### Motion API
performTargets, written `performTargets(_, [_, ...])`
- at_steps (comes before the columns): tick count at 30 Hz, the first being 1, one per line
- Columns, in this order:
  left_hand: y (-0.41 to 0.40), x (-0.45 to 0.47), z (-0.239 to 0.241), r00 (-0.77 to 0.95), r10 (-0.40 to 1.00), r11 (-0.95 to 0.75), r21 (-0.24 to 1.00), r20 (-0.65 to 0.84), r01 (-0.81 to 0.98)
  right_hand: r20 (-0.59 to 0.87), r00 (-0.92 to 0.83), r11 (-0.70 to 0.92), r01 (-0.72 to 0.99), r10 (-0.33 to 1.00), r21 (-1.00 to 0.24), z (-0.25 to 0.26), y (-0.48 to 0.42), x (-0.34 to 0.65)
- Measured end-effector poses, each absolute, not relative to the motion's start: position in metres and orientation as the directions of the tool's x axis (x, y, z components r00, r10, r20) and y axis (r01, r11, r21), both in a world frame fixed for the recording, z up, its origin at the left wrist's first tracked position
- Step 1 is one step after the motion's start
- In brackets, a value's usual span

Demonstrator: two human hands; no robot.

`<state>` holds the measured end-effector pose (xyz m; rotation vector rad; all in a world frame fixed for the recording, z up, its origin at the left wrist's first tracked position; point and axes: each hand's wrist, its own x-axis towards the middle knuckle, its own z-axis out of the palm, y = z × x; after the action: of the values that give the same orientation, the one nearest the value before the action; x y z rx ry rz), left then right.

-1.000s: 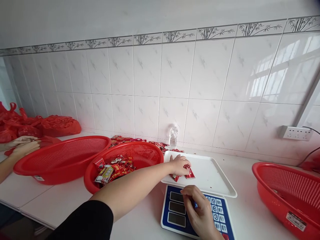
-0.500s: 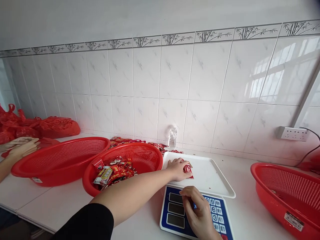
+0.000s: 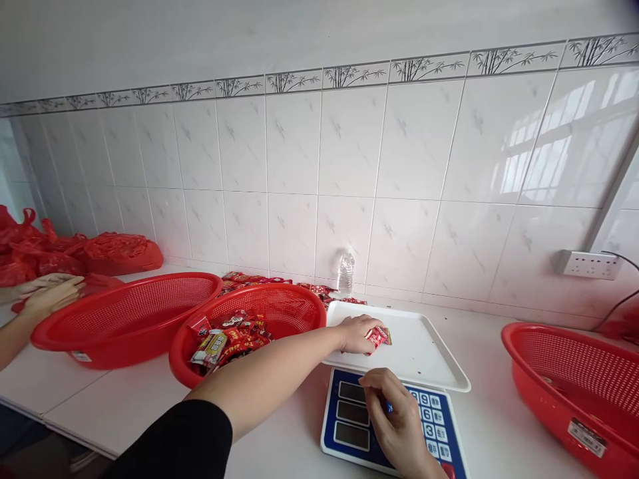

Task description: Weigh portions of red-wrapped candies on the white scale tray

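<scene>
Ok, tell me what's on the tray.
On the tray: at least one red packet, gripped by the left hand, and small dark specks. Whatever lies beneath that hand is covered.

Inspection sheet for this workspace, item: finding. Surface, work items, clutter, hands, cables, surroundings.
Surface: white table, seam at left.
Job things: scale, white tray, red packets; three red baskets, middle one holding wrapped snacks.
Clutter: clear bottle and loose packets along tiled wall.
Hands: left hand holding red packets at tray; right hand curled above scale.
Cables: black cable near wall socket.
Surroundings: another person's hands and red bags, far left.
</scene>
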<state>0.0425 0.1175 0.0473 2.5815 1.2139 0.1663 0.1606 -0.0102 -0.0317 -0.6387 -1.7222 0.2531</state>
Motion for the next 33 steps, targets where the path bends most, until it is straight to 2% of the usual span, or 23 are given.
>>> performTargets(5, [0.118,0.039,0.056,0.690,0.714,-0.652,0.245,-0.122,0.718,0.831,-0.127,0.825,0.268,0.542,-0.497,-0.033,-0.009,0.160])
performTargets(8, [0.114,0.038,0.062,0.658,0.729,-0.621,0.221,-0.188,0.752,0.836,-0.123,0.829,0.266,0.536,-0.492,-0.031,-0.009,0.160])
performTargets(11, [0.108,0.040,0.066,0.621,0.761,-0.578,0.238,-0.190,0.781,0.842,-0.111,0.833,0.259,0.528,-0.489,-0.030,-0.010,0.160])
performTargets(14, [0.094,0.043,0.071,0.578,0.816,-0.542,0.330,-0.011,0.773,0.842,-0.105,0.832,0.260,0.529,-0.490,-0.029,-0.010,0.160])
performTargets(17, [0.066,0.041,0.075,0.470,0.816,-0.578,0.510,0.336,0.637,0.835,-0.120,0.828,0.266,0.537,-0.494,-0.029,-0.010,0.161])
performTargets(19, [0.041,0.034,0.071,0.369,0.767,-0.640,0.580,0.525,0.504,0.833,-0.131,0.828,0.270,0.538,-0.492,-0.029,-0.010,0.161])
performTargets(21, [0.019,0.022,0.059,0.296,0.678,-0.725,0.548,0.673,0.417,0.835,-0.136,0.831,0.269,0.533,-0.487,-0.029,-0.010,0.160])
performTargets(24, [-0.003,0.006,0.025,0.249,0.477,-0.845,0.364,0.843,0.391,0.841,-0.149,0.839,0.272,0.520,-0.471,-0.029,-0.010,0.159])
performTargets(27, [-0.009,-0.004,-0.008,0.219,0.331,-0.893,0.231,0.918,0.386,0.857,-0.146,0.850,0.284,0.495,-0.443,-0.030,-0.010,0.161])
performTargets(30, [-0.008,-0.009,-0.024,0.208,0.318,-0.905,0.231,0.925,0.356,0.861,-0.093,0.836,0.314,0.499,-0.451,-0.031,-0.010,0.165])
performTargets(33, [-0.007,-0.011,-0.026,0.189,0.371,-0.900,0.301,0.909,0.316,0.829,-0.029,0.773,0.381,0.558,-0.507,-0.026,-0.005,0.168])
